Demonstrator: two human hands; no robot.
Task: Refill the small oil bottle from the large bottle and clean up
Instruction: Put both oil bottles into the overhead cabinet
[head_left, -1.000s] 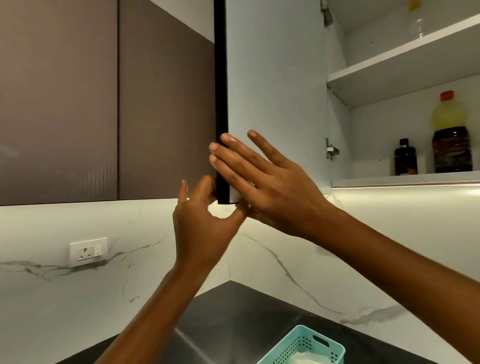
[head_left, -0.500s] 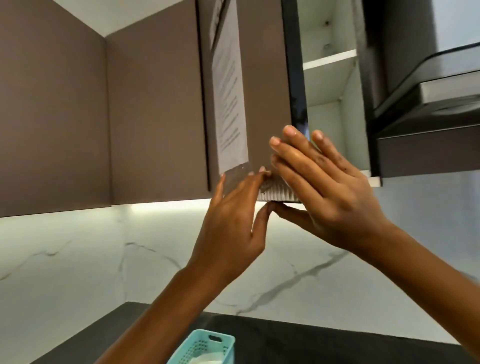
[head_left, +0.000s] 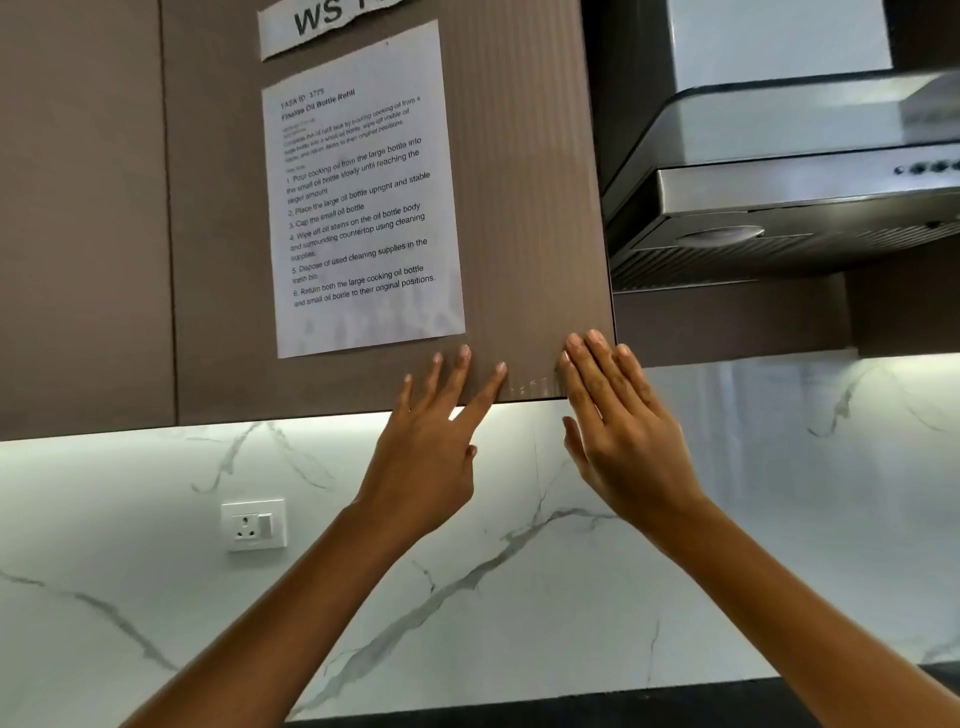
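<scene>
The brown ribbed cabinet door (head_left: 524, 218) hangs shut in line with the other wall cabinets. A printed task sheet (head_left: 363, 197) is taped on its front. My left hand (head_left: 431, 447) is spread flat with its fingertips on the door's lower edge. My right hand (head_left: 618, 436) is flat too, fingers together, touching the door's bottom right corner. Neither hand holds anything. Both oil bottles are hidden behind the door.
A steel range hood (head_left: 789, 176) juts out to the right of the cabinet. A white wall socket (head_left: 253, 524) sits on the marble backsplash (head_left: 519, 571) at lower left. The dark countertop edge (head_left: 571, 712) shows along the bottom.
The cabinet door has swung from wide open to shut under both hands. The shelves with the two bottles are no longer visible, and the teal basket has left the view.
</scene>
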